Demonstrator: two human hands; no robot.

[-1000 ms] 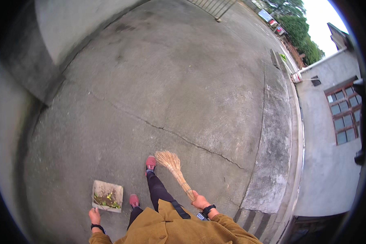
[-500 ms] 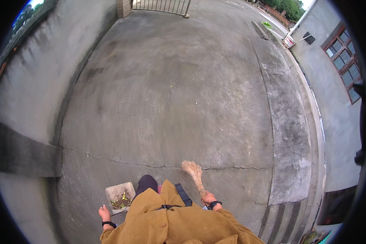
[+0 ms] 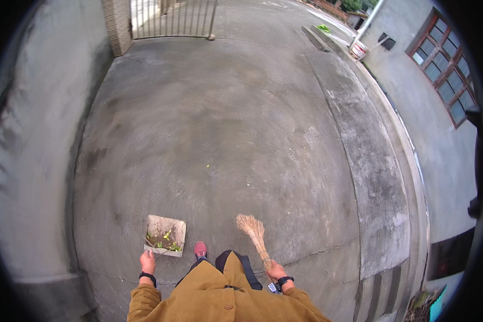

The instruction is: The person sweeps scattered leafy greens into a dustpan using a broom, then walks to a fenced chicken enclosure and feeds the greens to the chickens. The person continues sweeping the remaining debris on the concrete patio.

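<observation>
My left hand is closed on the handle of a pale, square-mouthed dustpan. Inside the pan lie brown dirt and several green and yellow leaves. On the other side, my right hand grips a short straw broom by its bound stem. The bristles fan out ahead of that hand, and I cannot tell whether they touch the concrete. A tiny yellow scrap and a pale speck are on the ground in front of me.
A grey wall runs along the left, with a metal gate at the far end. To the right are a raised concrete strip, a house wall with a barred window and a white bucket. My pink shoe shows beside the dustpan.
I have moved forward; the gate and ground specks appear nearer. The dustpan and my left hand are farther forward in view, and a pink shoe has come out beside the pan.
</observation>
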